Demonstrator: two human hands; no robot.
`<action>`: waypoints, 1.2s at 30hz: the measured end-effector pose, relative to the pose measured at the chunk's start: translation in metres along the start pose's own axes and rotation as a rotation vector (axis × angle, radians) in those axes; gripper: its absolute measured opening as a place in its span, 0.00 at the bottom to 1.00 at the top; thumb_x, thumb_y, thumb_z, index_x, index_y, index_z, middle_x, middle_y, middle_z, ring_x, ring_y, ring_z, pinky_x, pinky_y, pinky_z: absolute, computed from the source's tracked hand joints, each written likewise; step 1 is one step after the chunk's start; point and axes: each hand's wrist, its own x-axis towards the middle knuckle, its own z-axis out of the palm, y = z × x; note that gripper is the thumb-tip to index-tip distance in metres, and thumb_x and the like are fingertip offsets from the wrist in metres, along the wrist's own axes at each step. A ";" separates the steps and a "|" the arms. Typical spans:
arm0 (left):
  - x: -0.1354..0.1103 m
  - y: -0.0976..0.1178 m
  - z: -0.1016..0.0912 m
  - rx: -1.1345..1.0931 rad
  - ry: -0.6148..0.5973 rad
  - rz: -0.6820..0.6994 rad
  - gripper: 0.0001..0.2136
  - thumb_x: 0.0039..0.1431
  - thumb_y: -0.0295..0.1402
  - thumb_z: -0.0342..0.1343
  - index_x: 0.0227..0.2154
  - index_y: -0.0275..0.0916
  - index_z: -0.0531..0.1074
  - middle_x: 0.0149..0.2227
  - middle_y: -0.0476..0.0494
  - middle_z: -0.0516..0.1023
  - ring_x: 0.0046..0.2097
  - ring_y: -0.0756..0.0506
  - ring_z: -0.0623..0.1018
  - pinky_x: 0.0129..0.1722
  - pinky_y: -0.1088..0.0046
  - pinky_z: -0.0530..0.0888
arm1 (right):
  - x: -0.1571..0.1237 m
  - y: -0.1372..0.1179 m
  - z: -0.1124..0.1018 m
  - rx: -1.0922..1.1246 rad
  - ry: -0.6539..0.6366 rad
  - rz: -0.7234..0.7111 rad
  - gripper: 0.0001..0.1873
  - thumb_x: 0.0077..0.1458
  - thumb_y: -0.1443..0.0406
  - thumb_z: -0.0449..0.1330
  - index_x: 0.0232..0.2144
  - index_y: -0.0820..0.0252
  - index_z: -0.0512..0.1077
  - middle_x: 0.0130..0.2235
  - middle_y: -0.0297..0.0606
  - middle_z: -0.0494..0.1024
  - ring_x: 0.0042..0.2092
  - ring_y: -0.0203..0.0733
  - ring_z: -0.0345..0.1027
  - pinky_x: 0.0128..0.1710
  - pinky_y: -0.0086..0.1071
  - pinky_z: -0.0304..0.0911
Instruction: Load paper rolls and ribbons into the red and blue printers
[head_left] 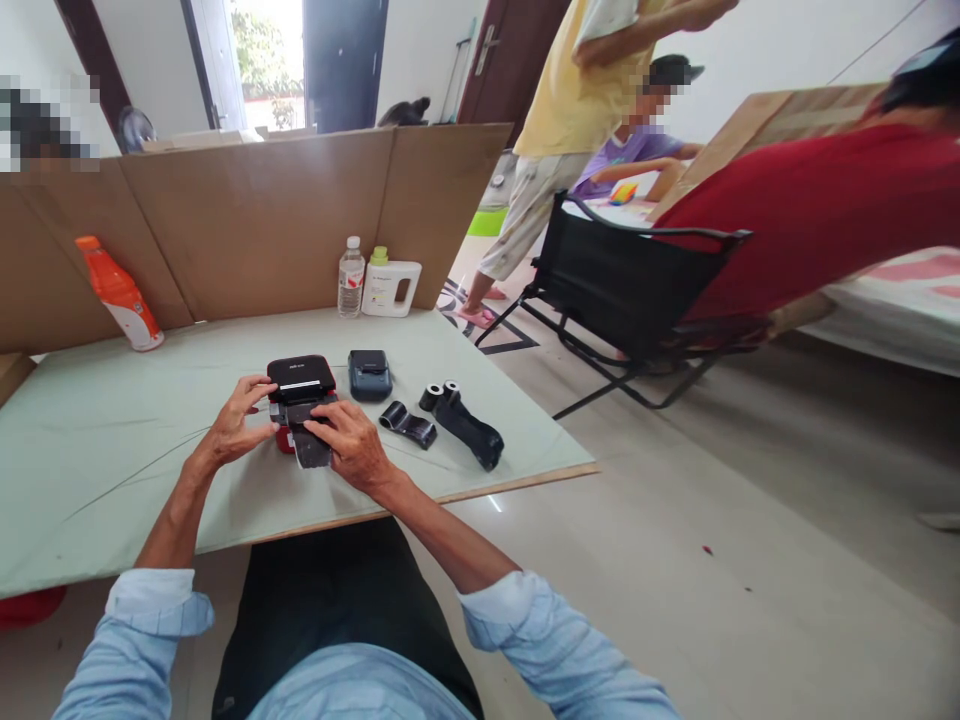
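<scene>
A small red-and-black portable printer (301,374) sits on the table in front of me, its dark lid raised. From its opening a strip of black ribbon (311,450) hangs over the front. My left hand (236,425) grips the printer's left side, thumb low and fingers by the lid. My right hand (354,445) is closed on the black ribbon at the opening, fingertips pressed to it; part of the ribbon is hidden beneath them. To the right lie a dark blue portable printer (370,377), a short black ribbon piece (409,426) and a longer black ribbon (471,430) with white-cored rolls.
The pale green table (172,400) ends at a wooden front edge. Along the cardboard screen (262,230) stand an orange bottle (120,293), a clear water bottle (350,280) and a white jug (390,288). Right of the table are a black folding chair (615,275) and several people.
</scene>
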 end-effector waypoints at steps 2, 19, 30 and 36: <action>-0.005 -0.002 0.004 0.050 0.010 -0.001 0.29 0.54 0.38 0.68 0.61 0.46 0.73 0.66 0.36 0.66 0.66 0.34 0.71 0.55 0.54 0.80 | 0.000 0.000 0.000 0.009 -0.013 0.002 0.16 0.65 0.73 0.57 0.50 0.57 0.80 0.50 0.47 0.80 0.50 0.49 0.70 0.52 0.44 0.67; -0.019 0.004 0.033 0.277 0.133 -0.089 0.33 0.54 0.35 0.66 0.64 0.43 0.70 0.65 0.34 0.70 0.63 0.35 0.75 0.52 0.58 0.83 | 0.007 0.033 -0.007 0.025 -0.285 0.324 0.42 0.60 0.58 0.69 0.70 0.63 0.61 0.72 0.61 0.61 0.68 0.65 0.61 0.61 0.58 0.66; -0.018 0.008 0.035 0.408 0.139 -0.067 0.29 0.54 0.35 0.66 0.61 0.43 0.72 0.63 0.36 0.73 0.63 0.36 0.77 0.62 0.56 0.77 | -0.003 0.037 -0.006 0.092 -0.297 0.367 0.40 0.61 0.55 0.68 0.70 0.60 0.62 0.71 0.58 0.65 0.70 0.63 0.62 0.66 0.59 0.63; -0.015 0.005 0.039 0.345 0.112 -0.058 0.31 0.55 0.35 0.64 0.63 0.41 0.68 0.65 0.33 0.72 0.65 0.35 0.75 0.64 0.53 0.76 | -0.008 0.031 0.006 0.249 -0.263 0.487 0.50 0.62 0.56 0.66 0.76 0.61 0.47 0.70 0.58 0.66 0.69 0.60 0.65 0.65 0.54 0.66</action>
